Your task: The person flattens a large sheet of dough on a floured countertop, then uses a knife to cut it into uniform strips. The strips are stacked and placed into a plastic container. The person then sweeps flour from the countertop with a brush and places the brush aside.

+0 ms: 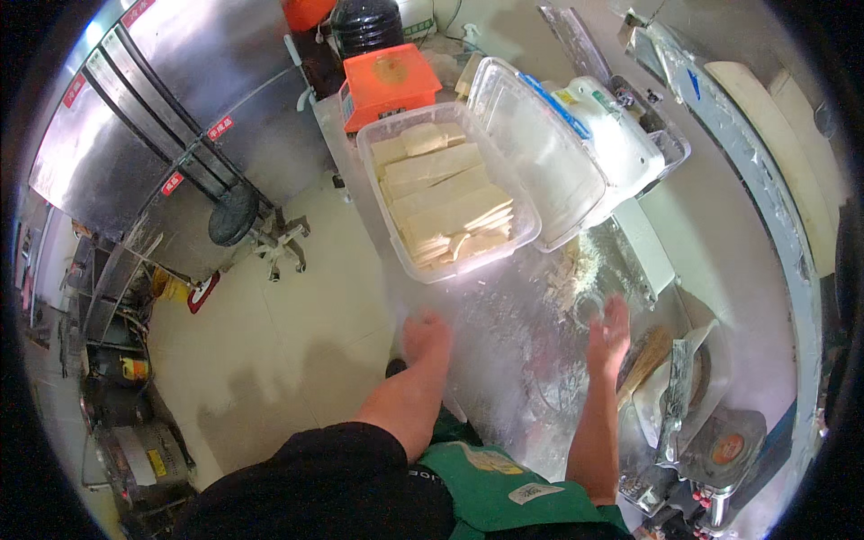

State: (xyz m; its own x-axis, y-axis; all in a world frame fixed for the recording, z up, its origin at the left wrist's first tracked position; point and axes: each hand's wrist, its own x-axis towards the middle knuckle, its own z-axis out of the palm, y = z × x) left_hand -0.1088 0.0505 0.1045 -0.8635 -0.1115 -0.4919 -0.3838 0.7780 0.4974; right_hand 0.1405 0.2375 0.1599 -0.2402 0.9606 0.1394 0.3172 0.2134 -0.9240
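Observation:
My left hand (426, 334) hangs over the near left edge of a floury work table (499, 337), its fingers curled and blurred; whether it holds anything cannot be made out. On the right, my right hand (609, 332) is raised over the table near a scattered heap of flour and dough scraps (574, 273), fingers blurred, with nothing visible in it. Beyond both hands sits an uncovered clear plastic tub (449, 270) with stacked pale dough sheets (445, 196). A clear plastic lid (540, 162) with a blue clip leans beside the tub's right side.
An orange scale (391, 84) stands behind the tub. A white appliance (604, 135) is behind the lid. To the right are a brush (644, 361), a white plastic container (712, 378) and a metal machine (722, 449). A black stool (233, 214) stands on the floor at left.

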